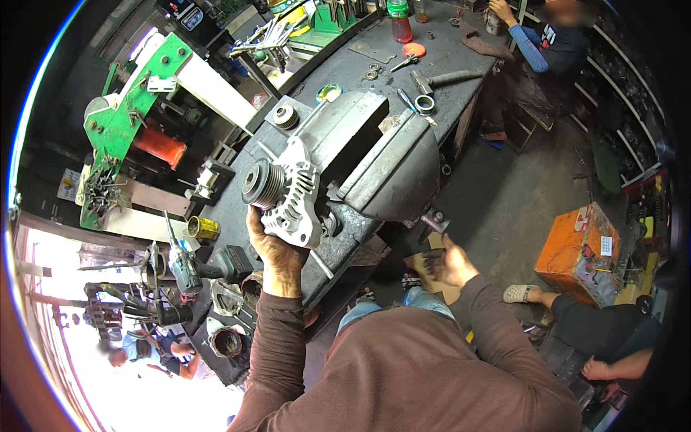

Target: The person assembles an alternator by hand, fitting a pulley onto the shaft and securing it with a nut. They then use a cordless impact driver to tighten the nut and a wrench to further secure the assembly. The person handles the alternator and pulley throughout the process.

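My left hand [277, 252] grips an alternator front housing [301, 198] from below. It is a silvery casting with vent slots, and a grooved pulley [263, 183] is on its left side. The housing is held up in front of a big bench vise [392, 162], whose jaws stand apart with a dark gap between them. Some long bolts or rods stick out around the casting. My right hand [452, 265] is empty, fingers apart and darkened at the tips, just below the vise's screw end [434, 218] and not visibly touching it.
On the bench lie a hammer [450, 78], a metal ring [425, 105], another pulley [286, 117] and a red-filled jar [401, 25]. A cordless impact wrench [188, 263] sits at left, near a green press frame [137, 93]. Other people are at upper right, lower right and lower left; an orange box [576, 248] stands right.
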Demonstrator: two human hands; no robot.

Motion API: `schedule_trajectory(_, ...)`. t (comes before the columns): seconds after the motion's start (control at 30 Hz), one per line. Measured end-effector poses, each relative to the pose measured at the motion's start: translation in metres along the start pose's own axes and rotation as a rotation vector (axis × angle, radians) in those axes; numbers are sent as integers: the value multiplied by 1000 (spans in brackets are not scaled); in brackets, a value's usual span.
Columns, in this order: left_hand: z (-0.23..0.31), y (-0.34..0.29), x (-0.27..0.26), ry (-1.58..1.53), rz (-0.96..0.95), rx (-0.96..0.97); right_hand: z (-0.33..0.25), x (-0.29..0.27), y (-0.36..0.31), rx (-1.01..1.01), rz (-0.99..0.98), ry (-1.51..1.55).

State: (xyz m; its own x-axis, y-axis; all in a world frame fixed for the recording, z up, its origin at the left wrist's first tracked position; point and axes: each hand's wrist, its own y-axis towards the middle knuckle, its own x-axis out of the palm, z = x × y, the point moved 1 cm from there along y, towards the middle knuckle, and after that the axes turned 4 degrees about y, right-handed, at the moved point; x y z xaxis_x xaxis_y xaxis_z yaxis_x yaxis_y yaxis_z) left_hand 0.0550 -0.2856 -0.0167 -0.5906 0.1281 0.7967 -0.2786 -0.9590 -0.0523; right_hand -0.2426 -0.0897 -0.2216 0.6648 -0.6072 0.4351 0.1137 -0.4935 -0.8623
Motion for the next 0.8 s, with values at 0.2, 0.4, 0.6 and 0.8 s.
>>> schedule_trajectory(0.2, -1, -2, 5, 26, -23, 58, -17, 31, 46, -115, -124, 589)
schedule_trajectory(0.4, -2, 7, 12, 30, -73, 12, -156, -15, 37, -710, -3, 252)
schedule_trajectory(0.6, 9, -7, -11, 77, -60, 46, -89, 95, -161, -1237, -566, -1140)
schedule_trajectory(0.8, 1, 7, -1, 46, -101, -21, -53, -21, 28, -223, 42, -1093)
